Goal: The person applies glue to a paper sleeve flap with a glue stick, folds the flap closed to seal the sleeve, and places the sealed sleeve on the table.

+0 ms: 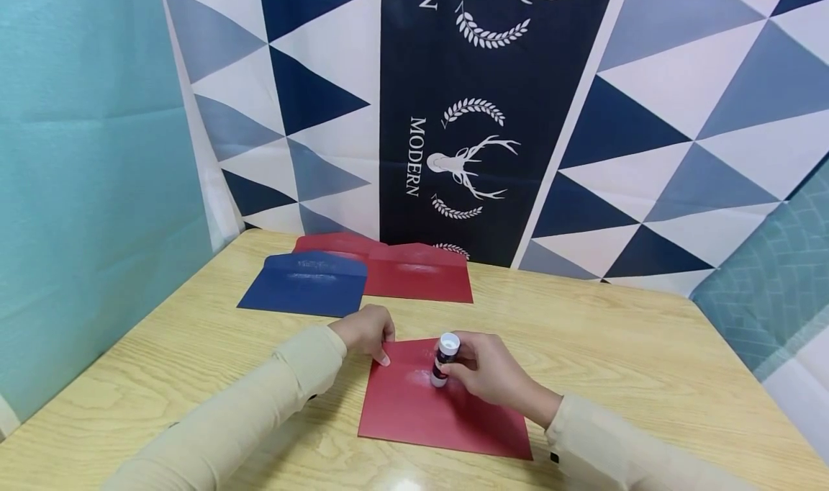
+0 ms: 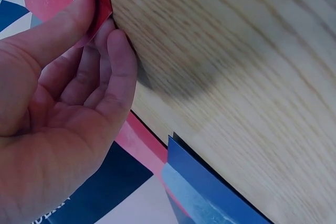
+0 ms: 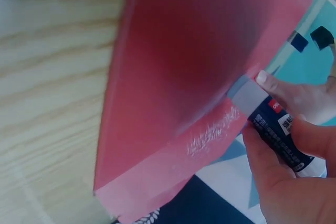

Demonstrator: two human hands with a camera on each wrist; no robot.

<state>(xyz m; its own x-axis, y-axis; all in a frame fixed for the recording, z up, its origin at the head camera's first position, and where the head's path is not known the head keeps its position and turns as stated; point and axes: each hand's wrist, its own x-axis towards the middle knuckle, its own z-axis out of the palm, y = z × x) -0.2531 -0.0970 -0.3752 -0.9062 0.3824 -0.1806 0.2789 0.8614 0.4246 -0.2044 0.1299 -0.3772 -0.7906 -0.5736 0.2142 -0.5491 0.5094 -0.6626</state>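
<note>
Red, the envelope (image 1: 408, 412) lay pinched at one corner in our left hand (image 1: 368, 331), seemingly for steadiness, while our right hand (image 1: 488, 367) gripped the glue (image 1: 443, 359) end-down.

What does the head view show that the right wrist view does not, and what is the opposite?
Only the head view shows the blue envelope, the far red envelopes and the deer print.
Only the right wrist view shows the barcode on the glue stick.
Both show the near red envelope, the table, the left hand, and the right hand holding the glue stick.
</note>
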